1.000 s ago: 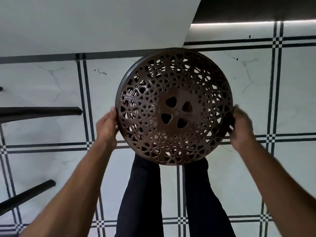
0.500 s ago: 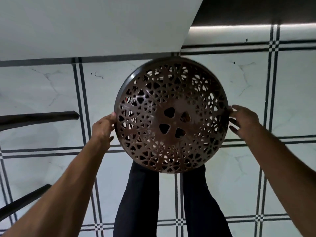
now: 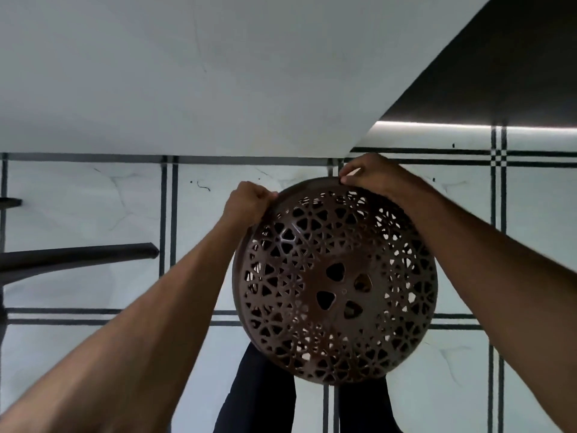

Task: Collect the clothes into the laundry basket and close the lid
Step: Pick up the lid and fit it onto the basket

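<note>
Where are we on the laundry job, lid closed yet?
Done: the brown perforated lid appears to sit over the basket, which it hides; pale patches show through its holes, though I cannot tell that they are clothes. In hand: the left hand and right hand both grip the lid's far rim, apparently seating it. Left: confirming the lid is fully shut and letting go. No loose clothes show on the tiled floor.
</note>
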{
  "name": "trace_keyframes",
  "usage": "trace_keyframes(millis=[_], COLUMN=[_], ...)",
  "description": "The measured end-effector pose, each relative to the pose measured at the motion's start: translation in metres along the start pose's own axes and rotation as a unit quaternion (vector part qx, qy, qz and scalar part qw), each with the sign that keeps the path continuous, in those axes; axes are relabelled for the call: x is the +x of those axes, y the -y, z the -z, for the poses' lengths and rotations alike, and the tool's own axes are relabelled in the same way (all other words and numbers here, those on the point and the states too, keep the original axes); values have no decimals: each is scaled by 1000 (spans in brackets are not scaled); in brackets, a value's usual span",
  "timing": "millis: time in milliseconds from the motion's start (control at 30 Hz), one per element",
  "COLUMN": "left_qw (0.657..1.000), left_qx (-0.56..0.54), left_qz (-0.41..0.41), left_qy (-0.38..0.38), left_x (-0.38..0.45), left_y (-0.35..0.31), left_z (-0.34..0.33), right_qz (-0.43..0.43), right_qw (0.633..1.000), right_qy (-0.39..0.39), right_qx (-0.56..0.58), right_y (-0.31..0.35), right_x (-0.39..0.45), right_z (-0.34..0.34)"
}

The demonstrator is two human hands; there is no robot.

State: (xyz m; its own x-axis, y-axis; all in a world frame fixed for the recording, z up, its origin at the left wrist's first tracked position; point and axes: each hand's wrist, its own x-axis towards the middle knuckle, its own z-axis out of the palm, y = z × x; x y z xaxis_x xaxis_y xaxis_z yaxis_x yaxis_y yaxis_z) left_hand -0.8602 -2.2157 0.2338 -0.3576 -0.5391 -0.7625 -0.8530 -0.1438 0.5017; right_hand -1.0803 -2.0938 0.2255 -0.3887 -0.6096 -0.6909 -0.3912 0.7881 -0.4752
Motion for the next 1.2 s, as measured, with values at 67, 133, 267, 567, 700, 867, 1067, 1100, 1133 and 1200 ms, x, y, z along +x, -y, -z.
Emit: trace_keyframes(millis=[67, 133, 267, 567, 700, 867, 1067, 1100, 1133, 1200], left_qw=[1000, 999, 999, 998, 999, 997, 983, 980, 976, 965], left_qx=[8, 22, 46, 44, 17, -41, -132, -146, -165, -200], left_qz=[19, 22, 16, 30, 42, 49, 70, 78, 92, 131], left_qy=[-6, -8, -13, -43, -19, -36, -106, -111, -112, -112], left_x=[4, 4, 7, 9, 4, -10, -61, -74, -85, -105], left_y=[4, 7, 7, -1, 7, 18, 80, 89, 98, 114], left_z=[-3, -3, -5, -9, -8, -7, -18, -22, -26, -36], right_qz=[-2, -17, -55, -94, -125, -125, -159, -173, -188, -228], right_qw=[999, 998, 998, 992, 986, 980, 962, 955, 946, 925], right_qy=[22, 29, 6, -47, -44, -7, -81, -90, -100, -124], right_qx=[-49, -48, 2, 66, 106, 153, 208, 226, 243, 279], right_y=[4, 6, 8, 10, -8, -26, -67, -78, -90, -111], right_x=[12, 15, 14, 20, 7, -11, -53, -66, -79, -106], right_z=[0, -3, -5, -1, -6, -4, 0, 0, 0, -10])
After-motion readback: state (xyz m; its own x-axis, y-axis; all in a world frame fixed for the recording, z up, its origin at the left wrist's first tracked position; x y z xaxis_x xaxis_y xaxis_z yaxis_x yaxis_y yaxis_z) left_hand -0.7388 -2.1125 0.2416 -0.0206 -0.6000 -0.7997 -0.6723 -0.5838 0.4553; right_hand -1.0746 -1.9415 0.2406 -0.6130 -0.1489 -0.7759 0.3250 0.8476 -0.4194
